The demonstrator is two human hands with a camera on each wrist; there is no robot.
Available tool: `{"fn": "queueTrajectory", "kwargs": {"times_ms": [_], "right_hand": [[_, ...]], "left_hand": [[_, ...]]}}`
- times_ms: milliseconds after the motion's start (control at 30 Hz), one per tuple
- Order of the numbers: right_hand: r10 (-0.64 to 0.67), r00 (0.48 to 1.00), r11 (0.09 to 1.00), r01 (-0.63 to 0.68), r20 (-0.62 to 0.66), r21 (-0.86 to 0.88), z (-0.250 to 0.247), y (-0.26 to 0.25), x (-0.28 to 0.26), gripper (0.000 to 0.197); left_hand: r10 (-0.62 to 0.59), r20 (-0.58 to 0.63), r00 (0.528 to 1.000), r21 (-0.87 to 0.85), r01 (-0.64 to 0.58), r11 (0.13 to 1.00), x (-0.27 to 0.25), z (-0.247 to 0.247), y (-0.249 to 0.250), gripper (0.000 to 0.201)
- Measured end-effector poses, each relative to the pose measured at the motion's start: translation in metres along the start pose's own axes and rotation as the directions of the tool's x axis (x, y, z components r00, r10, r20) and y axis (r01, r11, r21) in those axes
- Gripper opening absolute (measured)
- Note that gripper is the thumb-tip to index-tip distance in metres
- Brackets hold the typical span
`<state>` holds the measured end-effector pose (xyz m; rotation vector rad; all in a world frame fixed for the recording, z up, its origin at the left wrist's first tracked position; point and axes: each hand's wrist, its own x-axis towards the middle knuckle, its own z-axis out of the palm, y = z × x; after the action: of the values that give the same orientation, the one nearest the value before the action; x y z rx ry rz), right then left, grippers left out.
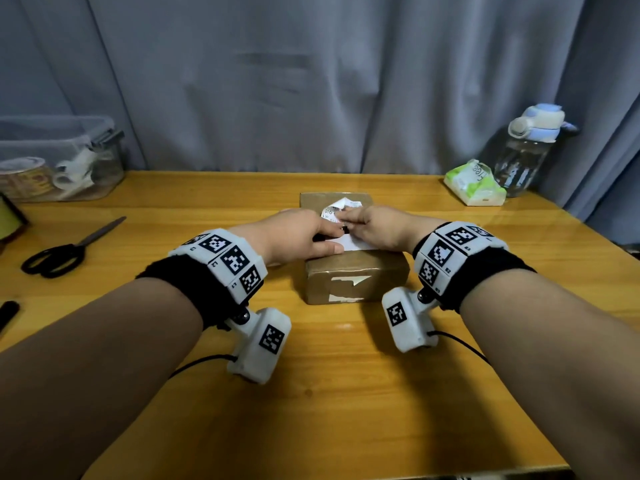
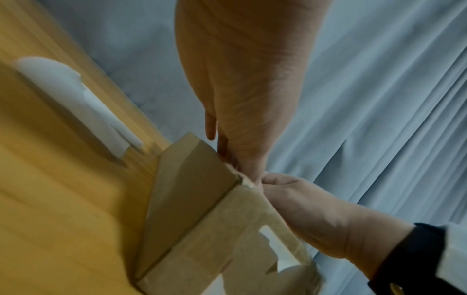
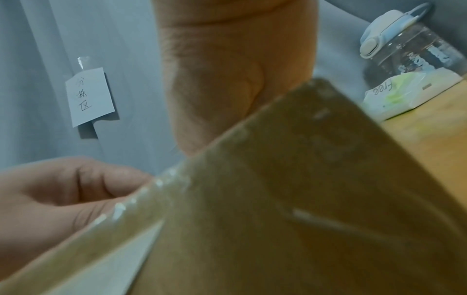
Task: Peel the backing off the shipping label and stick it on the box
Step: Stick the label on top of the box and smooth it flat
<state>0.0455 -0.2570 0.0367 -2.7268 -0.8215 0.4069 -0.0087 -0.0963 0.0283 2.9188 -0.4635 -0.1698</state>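
A brown cardboard box (image 1: 353, 275) wrapped in tape sits mid-table, with torn white label scraps on its front face. On its top lies the white printed shipping label (image 1: 341, 206), its far end curled up. My left hand (image 1: 329, 233) lies over the label's left part, fingers straight and thumb flat on the white paper near the front edge. My right hand (image 1: 349, 221) pinches the label with curled fingers near its middle. The left wrist view shows the left hand (image 2: 242, 99) reaching down onto the box (image 2: 192, 199), touching the right hand (image 2: 316, 215). The box (image 3: 278, 199) fills the right wrist view.
Black-handled scissors (image 1: 69, 252) and a black marker (image 1: 8, 311) lie at the left. A clear plastic container (image 1: 59, 157) stands back left. A tissue pack (image 1: 474, 183) and a water bottle (image 1: 530, 150) stand back right. A grey curtain carries a handwritten note (image 3: 88, 99).
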Motion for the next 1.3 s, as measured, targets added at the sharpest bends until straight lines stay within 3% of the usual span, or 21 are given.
{"fn": "queueTrajectory", "kwargs": {"times_ms": [267, 400, 567, 633, 767, 867, 1033, 1300], "right_hand": [[-0.035, 0.999, 0.978, 0.027, 0.035, 0.206, -0.014, 0.015, -0.02, 0.033], [-0.065, 0.997, 0.98, 0.055, 0.044, 0.193, -0.012, 0.021, -0.021, 0.032], [-0.098, 0.994, 0.98, 0.089, 0.042, 0.177, -0.008, 0.029, -0.019, 0.036], [-0.109, 0.994, 0.983, 0.104, 0.026, 0.15, -0.004, 0.03, -0.015, 0.037], [-0.121, 0.992, 0.993, 0.121, 0.034, 0.008, -0.002, 0.029, -0.004, 0.041], [-0.064, 0.997, 0.993, 0.067, 0.03, -0.096, -0.004, 0.024, 0.005, 0.042], [0.011, 0.998, 0.971, 0.003, 0.056, -0.24, -0.007, 0.018, 0.021, 0.045], [0.086, 0.994, 0.971, -0.07, 0.064, -0.227, -0.004, 0.014, 0.03, 0.047]], "left_hand": [[-0.09, -0.003, 0.996, 0.171, 0.089, 0.981, 0.01, 0.001, -0.001, 0.059], [-0.155, 0.001, 0.988, 0.227, 0.151, 0.962, 0.02, -0.003, -0.006, 0.06], [-0.271, 0.015, 0.963, 0.334, 0.25, 0.909, 0.027, -0.008, -0.006, 0.076], [-0.251, 0.02, 0.968, 0.344, 0.229, 0.91, 0.026, -0.007, -0.002, 0.075], [-0.089, -0.02, 0.996, 0.279, 0.091, 0.956, 0.025, -0.002, 0.005, 0.056], [-0.141, 0.025, 0.99, 0.228, 0.132, 0.965, 0.026, -0.003, 0.0, 0.063], [-0.241, 0.102, 0.965, 0.284, 0.204, 0.937, 0.035, -0.01, -0.006, 0.077], [-0.33, 0.158, 0.93, 0.286, 0.277, 0.917, 0.047, -0.016, -0.008, 0.087]]}}
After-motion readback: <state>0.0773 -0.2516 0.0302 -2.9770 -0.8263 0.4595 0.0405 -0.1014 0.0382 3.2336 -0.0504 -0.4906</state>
